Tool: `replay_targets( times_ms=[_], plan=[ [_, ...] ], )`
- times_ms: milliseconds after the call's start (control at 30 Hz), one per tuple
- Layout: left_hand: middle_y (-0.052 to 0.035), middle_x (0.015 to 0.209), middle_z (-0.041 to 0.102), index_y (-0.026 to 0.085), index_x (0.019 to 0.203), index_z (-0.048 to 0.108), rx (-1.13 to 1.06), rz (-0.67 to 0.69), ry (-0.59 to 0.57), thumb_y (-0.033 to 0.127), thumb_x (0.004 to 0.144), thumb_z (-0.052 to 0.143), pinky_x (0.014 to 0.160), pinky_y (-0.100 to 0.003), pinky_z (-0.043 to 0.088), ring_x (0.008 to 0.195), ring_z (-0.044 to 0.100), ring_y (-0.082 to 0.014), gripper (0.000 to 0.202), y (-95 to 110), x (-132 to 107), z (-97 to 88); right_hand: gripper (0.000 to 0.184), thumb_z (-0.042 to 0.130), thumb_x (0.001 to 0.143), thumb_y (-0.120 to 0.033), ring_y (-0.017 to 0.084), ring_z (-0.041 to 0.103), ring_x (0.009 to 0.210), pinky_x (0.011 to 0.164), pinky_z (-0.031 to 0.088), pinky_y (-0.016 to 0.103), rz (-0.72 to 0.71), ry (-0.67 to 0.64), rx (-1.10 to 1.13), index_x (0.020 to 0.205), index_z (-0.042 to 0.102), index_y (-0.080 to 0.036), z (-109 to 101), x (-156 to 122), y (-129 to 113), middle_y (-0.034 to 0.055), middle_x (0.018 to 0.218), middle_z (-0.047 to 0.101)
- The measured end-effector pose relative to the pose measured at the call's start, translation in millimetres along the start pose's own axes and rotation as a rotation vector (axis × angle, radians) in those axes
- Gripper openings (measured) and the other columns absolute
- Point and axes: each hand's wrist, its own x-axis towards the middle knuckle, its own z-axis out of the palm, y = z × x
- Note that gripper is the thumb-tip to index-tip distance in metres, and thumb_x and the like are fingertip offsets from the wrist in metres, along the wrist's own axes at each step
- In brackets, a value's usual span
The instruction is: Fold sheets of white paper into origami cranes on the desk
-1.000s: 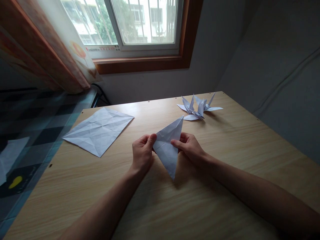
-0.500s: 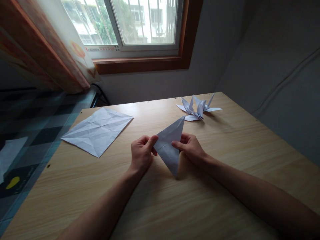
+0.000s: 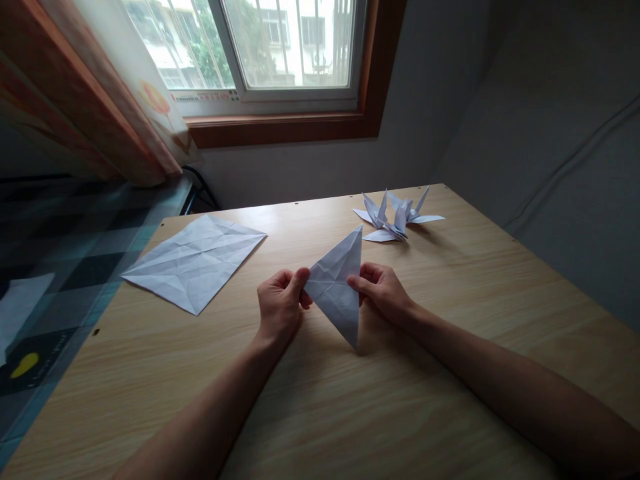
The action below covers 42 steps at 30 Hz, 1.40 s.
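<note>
A white sheet of paper point(image 3: 334, 283), folded into a triangle and marked with crossing creases, is held up over the table between my two hands. My left hand point(image 3: 281, 300) pinches its left corner, thumb on top. On the right edge, my right hand point(image 3: 381, 292) grips with the thumb on the near face and the fingers curled behind. One tip of the triangle points away from me, another down towards the tabletop. Beyond it stand several folded paper cranes point(image 3: 395, 219) in a cluster. To the left lies an unfolded, creased sheet of paper point(image 3: 197, 261).
The light wooden table point(image 3: 280, 427) fills the foreground. Left of it is a checked cloth surface point(image 3: 80, 233) with a piece of white paper point(image 3: 25, 303) on it. A curtain point(image 3: 105, 93) hangs beside the window point(image 3: 295, 47) at the back.
The folded paper has turned slightly and shifted a little left, its far tip moving leftward and its crossing creases showing more clearly. Both hands still grip it.
</note>
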Motion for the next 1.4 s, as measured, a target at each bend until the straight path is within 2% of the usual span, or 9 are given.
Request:
replay_targets(
  times_ms=[200, 300, 400, 567, 633, 767, 967, 1067, 1400],
  plan=[
    [0.0030, 0.043, 0.052, 0.016, 0.057, 0.053, 0.110, 0.073, 0.070, 0.054, 0.076, 0.068, 0.039, -0.020, 0.036, 0.037, 0.045, -0.0085, 0.045, -3.5, 5.1, -4.2, 0.037, 0.075, 0.073, -0.045, 0.009, 0.051, 0.038, 0.038, 0.039, 0.020, -0.024, 0.013, -0.047, 0.062, 0.052, -0.018, -1.7, 2.1, 0.5, -0.0041, 0.047, 0.056],
    [-0.0023, 0.070, 0.064, 0.015, 0.080, 0.060, 0.224, 0.185, 0.110, 0.056, 0.080, 0.063, 0.051, -0.024, 0.048, 0.060, 0.061, -0.0146, 0.041, -5.3, 4.5, -5.5, 0.039, 0.074, 0.073, -0.044, 0.009, 0.050, 0.038, 0.037, 0.038, 0.020, -0.058, 0.111, -0.086, 0.060, 0.048, -0.019, -0.2, 2.3, -1.8, -0.0051, 0.046, 0.053],
    [-0.0115, 0.116, 0.062, 0.019, 0.116, 0.056, 0.360, 0.324, -0.089, 0.060, 0.081, 0.060, 0.081, -0.039, 0.055, 0.104, 0.063, -0.0258, 0.054, -6.1, -2.1, -3.5, 0.040, 0.073, 0.074, -0.043, 0.009, 0.048, 0.039, 0.038, 0.039, 0.020, -0.115, 0.209, -0.141, 0.058, 0.045, -0.020, 5.2, -0.9, -3.4, -0.0058, 0.047, 0.050],
    [-0.0192, 0.149, 0.034, 0.021, 0.144, 0.030, 0.604, 0.497, -0.488, 0.062, 0.067, 0.073, 0.111, -0.059, 0.032, 0.140, 0.030, -0.0389, 0.098, -8.5, -14.8, 2.2, 0.028, 0.069, 0.078, -0.043, 0.014, 0.059, 0.063, 0.053, 0.051, 0.024, -0.233, 0.126, -0.173, 0.086, 0.061, -0.018, 17.1, -11.6, -2.4, 0.0002, 0.075, 0.061],
    [-0.0198, 0.152, 0.030, 0.022, 0.148, 0.023, 0.669, 0.512, -0.543, 0.058, 0.066, 0.076, 0.112, -0.061, 0.028, 0.142, 0.026, -0.0408, 0.104, -9.2, -17.0, 3.5, 0.035, 0.071, 0.076, -0.045, 0.017, 0.060, 0.076, 0.061, 0.053, 0.027, -0.284, 0.036, -0.197, 0.097, 0.062, -0.019, 19.3, -14.1, -1.6, 0.0029, 0.088, 0.060],
    [-0.0188, 0.150, 0.034, 0.024, 0.151, 0.016, 0.688, 0.511, -0.598, 0.052, 0.068, 0.076, 0.108, -0.059, 0.035, 0.137, 0.036, -0.0401, 0.106, -7.4, -17.0, 4.4, 0.042, 0.077, 0.070, -0.050, 0.018, 0.061, 0.083, 0.065, 0.055, 0.030, -0.313, -0.092, -0.174, 0.097, 0.061, -0.021, 17.6, -14.0, -0.1, 0.0051, 0.100, 0.056],
    [-0.0164, 0.145, 0.043, 0.026, 0.152, 0.014, 0.689, 0.483, -0.646, 0.053, 0.067, 0.076, 0.104, -0.059, 0.039, 0.129, 0.045, -0.0404, 0.109, -4.2, -15.0, 4.5, 0.060, 0.085, 0.064, -0.043, 0.016, 0.064, 0.070, 0.059, 0.055, 0.030, -0.097, -0.098, -0.075, 0.109, 0.049, -0.024, 10.3, -11.3, 3.7, 0.0016, 0.091, 0.060],
    [-0.0163, 0.145, 0.042, 0.025, 0.152, 0.014, 0.694, 0.471, -0.658, 0.053, 0.067, 0.077, 0.105, -0.058, 0.038, 0.130, 0.044, -0.0397, 0.109, -3.6, -14.7, 4.5, 0.067, 0.086, 0.063, -0.041, 0.016, 0.064, 0.069, 0.060, 0.056, 0.031, -0.073, -0.094, -0.075, 0.115, 0.046, -0.026, 9.3, -10.7, 4.4, 0.0003, 0.091, 0.060],
    [-0.0160, 0.142, 0.046, 0.025, 0.150, 0.018, 0.636, 0.431, -0.630, 0.043, 0.072, 0.075, 0.105, -0.058, 0.038, 0.129, 0.046, -0.0379, 0.099, -1.1, -14.2, 4.2, 0.056, 0.075, 0.074, -0.039, 0.017, 0.062, 0.077, 0.065, 0.055, 0.030, -0.129, -0.115, -0.076, 0.120, 0.046, -0.027, 10.7, -11.3, 0.6, 0.0028, 0.097, 0.059]
  ],
)
